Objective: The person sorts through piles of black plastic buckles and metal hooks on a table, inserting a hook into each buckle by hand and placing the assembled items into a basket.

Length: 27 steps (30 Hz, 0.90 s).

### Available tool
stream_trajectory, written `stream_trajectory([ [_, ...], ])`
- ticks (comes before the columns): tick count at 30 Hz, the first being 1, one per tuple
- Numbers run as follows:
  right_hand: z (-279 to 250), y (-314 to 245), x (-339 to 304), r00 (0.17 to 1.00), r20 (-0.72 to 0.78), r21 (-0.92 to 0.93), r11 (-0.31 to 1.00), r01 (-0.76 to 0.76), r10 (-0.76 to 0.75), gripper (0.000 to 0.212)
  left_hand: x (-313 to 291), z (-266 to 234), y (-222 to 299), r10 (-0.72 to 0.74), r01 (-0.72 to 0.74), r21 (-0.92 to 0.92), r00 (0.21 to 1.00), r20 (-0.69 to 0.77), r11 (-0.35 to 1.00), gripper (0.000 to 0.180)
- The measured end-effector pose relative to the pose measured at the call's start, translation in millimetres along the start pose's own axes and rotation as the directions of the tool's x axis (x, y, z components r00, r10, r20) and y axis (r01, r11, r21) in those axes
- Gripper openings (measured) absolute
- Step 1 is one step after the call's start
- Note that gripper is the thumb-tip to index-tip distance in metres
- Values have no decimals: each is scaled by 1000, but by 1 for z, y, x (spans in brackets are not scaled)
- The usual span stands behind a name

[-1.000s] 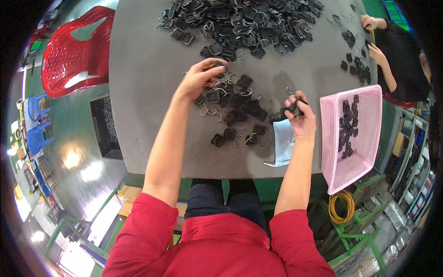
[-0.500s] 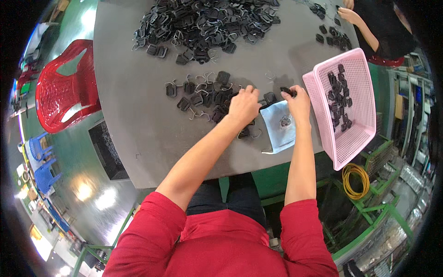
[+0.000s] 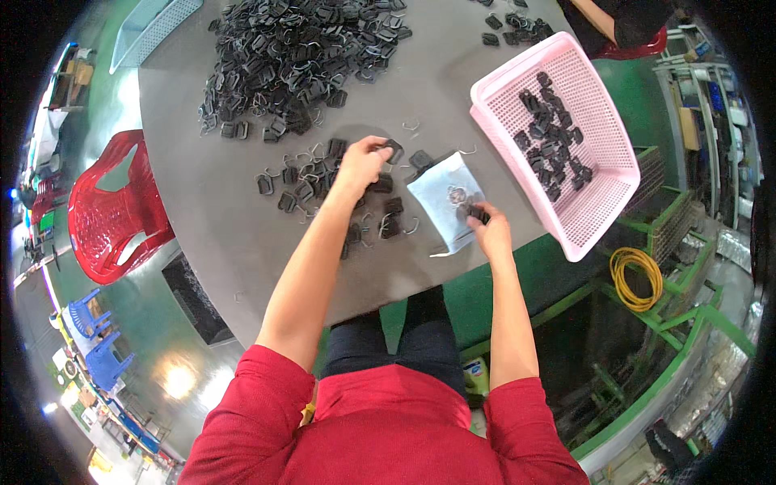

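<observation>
My left hand [image 3: 361,168] pinches a black rectangular plastic piece [image 3: 394,151] with an opening through it, at the edge of a small cluster of like pieces [image 3: 305,190], some with bent wire hooks. My right hand [image 3: 495,236] is closed on another small black plastic piece [image 3: 479,213], over the near right part of a light blue face mask [image 3: 436,187]. The mask lies flat on the table, with a little heap of small shiny bits [image 3: 458,196] on it. One more black piece [image 3: 420,160] rests by the mask's far left corner.
A pink perforated basket [image 3: 599,212] holding several black pieces stands tilted on the right. Farther off, a large heap of black pieces [image 3: 283,61] covers the grey table [image 3: 453,73]. Another person's arm [image 3: 594,18] shows at the far right. A red chair [image 3: 121,208] stands left.
My left hand has lifted a black piece from the cluster. My right hand, still holding its piece, has come nearer, from the mask's far edge to its near right. The whole view has shifted.
</observation>
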State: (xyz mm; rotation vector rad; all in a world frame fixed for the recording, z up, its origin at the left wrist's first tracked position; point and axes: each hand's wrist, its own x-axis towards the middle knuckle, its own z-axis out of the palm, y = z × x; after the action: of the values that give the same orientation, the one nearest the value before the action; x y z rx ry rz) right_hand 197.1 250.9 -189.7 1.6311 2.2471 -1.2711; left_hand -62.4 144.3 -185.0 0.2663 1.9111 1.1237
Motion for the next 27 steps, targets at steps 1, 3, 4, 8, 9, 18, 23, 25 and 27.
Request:
stream_trajectory([
  [1, -11, 5, -1, 1000, -5, -8, 1000, 2, -2, 32, -8, 3, 16, -130, 139, -218, 990, 56, 966, 29],
  [3, -33, -24, -8, 995, 67, 348, 936, 44, -71, 30, -40, 21, 74, -64, 74, -268, 997, 45, 961, 29],
  [4, -52, -52, -14, 982, -66, 451, 872, 189, -179, 26, -51, 33, 94, -13, 24, -310, 999, 39, 950, 28],
  [8, -133, -95, 46, 940, -329, 264, 946, 187, -94, 25, -34, 117, 164, 526, -522, 114, 850, -12, 846, 43],
  [9, -149, -70, 73, 965, -259, 270, 957, 103, -31, 31, -32, 135, 165, 615, -560, 297, 777, -136, 773, 47],
  [18, -138, -46, 49, 687, -575, -21, 847, 531, -445, 32, -102, 134, -51, -98, 213, 314, 933, -345, 925, 49],
  [23, -57, -81, 24, 525, -365, 36, 552, 833, -768, 16, -106, 192, -40, -75, 76, -4, 967, -243, 997, 33],
  [25, -18, -87, 34, 649, -216, 73, 650, 756, -730, 18, -107, 224, -59, 34, -50, -114, 989, -144, 992, 38],
  [27, 22, -90, 52, 698, -135, 71, 696, 715, -703, 18, -106, 249, -80, 100, -137, -188, 976, -192, 973, 36],
])
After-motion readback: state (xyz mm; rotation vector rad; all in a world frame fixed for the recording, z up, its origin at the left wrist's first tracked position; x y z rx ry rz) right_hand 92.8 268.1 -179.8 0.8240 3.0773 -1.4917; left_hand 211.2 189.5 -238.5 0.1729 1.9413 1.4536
